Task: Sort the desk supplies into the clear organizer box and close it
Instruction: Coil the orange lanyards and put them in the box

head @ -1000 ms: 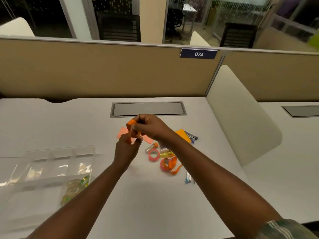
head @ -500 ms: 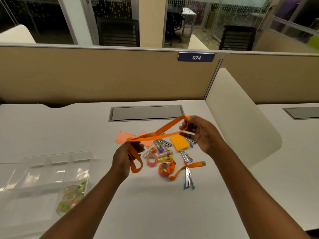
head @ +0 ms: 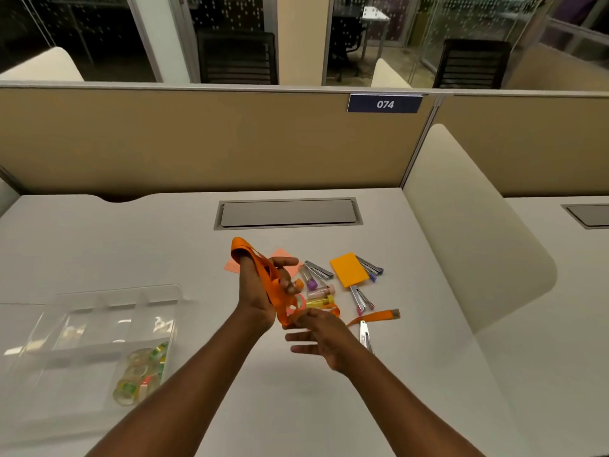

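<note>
An orange ribbon (head: pixel 263 275) is looped around my left hand (head: pixel 260 295), which is raised over the desk middle with fingers curled on it. My right hand (head: pixel 319 338) is just below, pinching the ribbon's lower end between thumb and forefinger, other fingers spread. A second orange ribbon (head: pixel 375 316) lies on the desk beside it. The clear organizer box (head: pixel 82 324) sits open at the left, with several tape rolls (head: pixel 140 374) in its near right compartment. Small capped tubes (head: pixel 318 291), staplers (head: pixel 361 296) and an orange note pad (head: pixel 348 269) lie scattered behind the hands.
A pink sticky note (head: pixel 280 255) lies partly behind my left hand. A grey cable hatch (head: pixel 286 213) is set into the desk further back. A beige partition (head: pixel 197 140) closes the far edge, and a cream divider panel (head: pixel 468 232) bounds the right side.
My right hand let the stretched ribbon end come down from the far right to below my left hand. The ribbon, stretched between both hands before, is now wound in loops around my left hand.
</note>
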`<state>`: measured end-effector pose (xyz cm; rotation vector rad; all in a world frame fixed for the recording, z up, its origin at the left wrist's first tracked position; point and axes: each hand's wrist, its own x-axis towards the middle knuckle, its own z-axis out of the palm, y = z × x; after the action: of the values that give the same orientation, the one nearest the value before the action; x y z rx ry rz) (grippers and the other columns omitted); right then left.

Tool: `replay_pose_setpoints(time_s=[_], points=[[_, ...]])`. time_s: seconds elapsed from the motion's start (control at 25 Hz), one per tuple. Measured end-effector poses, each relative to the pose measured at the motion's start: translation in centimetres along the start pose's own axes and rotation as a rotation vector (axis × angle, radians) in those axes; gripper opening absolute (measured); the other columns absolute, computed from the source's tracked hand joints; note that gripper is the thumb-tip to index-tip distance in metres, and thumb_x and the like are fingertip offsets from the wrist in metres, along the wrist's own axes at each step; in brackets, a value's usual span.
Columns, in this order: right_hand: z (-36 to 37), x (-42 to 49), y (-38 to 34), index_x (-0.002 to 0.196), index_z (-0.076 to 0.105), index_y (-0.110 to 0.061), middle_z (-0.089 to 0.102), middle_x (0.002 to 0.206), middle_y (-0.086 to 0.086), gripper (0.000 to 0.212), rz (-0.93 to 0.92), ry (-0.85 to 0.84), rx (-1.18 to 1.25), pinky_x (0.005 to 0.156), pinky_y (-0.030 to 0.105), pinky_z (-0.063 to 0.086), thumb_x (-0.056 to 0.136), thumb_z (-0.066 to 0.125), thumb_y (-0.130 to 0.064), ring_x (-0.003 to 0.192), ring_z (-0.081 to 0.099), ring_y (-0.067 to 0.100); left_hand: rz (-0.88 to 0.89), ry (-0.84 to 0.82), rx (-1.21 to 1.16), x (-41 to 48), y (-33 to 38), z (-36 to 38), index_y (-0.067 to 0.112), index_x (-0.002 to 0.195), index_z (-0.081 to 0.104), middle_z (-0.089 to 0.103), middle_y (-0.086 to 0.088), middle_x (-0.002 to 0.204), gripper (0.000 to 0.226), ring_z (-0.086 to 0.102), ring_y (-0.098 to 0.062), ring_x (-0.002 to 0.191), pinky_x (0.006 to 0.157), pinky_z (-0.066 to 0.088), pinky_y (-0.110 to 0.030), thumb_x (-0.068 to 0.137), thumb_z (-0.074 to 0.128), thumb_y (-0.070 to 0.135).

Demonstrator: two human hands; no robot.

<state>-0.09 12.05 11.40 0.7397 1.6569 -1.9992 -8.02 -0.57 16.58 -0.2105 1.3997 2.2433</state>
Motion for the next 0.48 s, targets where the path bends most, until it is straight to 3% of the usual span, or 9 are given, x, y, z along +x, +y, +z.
replay_pose_setpoints(time_s=[0.12,0.28,0.4,0.48], points=[[0.1,-0.1,-2.0,0.114,0.068,-0.013,0.074,0.105,0.005,0.026,-0.206,0.056,-0.295,0.078,0.033,0.062,0.095,0.063,-0.031,0.093,0.072,0.018,0.013,0.158,0.369,-0.4,-0.7,-0.2,0.007,0.093,0.071,0.047,-0.003,0.051,0.095,0.045,-0.015,0.046,0.058,0.047,-0.031,0.073,0.020,0.085],[0.7,-0.4,-4.3,0.110,0.071,-0.013,0.075,0.102,0.004,0.020,-0.495,0.089,-0.742,0.082,0.029,0.056,0.096,0.061,-0.023,0.088,0.069,0.014,0.133,0.288,0.726,-1.0,-1.8,-0.4,0.021,0.079,0.069,0.063,0.002,0.068,0.067,0.062,-0.017,0.070,0.074,0.058,-0.042,0.085,0.031,0.076],[1.1,-0.2,-4.1,0.112,0.071,-0.011,0.075,0.105,0.006,0.023,-0.514,0.077,-0.778,0.083,0.028,0.052,0.097,0.059,-0.022,0.091,0.069,0.017,0.077,0.289,0.878,-0.9,-2.1,-0.4,0.018,0.066,0.063,0.066,0.000,0.065,0.075,0.064,-0.017,0.065,0.066,0.055,-0.034,0.075,0.030,0.085],[0.9,0.0,-3.4,0.104,0.071,-0.013,0.075,0.094,0.004,0.019,-0.479,0.051,-0.618,0.072,0.025,0.054,0.096,0.059,-0.025,0.081,0.069,0.015,-0.007,0.281,0.924,-0.8,-2.3,-0.7,0.015,0.067,0.066,0.067,-0.002,0.060,0.083,0.063,-0.017,0.059,0.062,0.050,-0.031,0.073,0.028,0.089]])
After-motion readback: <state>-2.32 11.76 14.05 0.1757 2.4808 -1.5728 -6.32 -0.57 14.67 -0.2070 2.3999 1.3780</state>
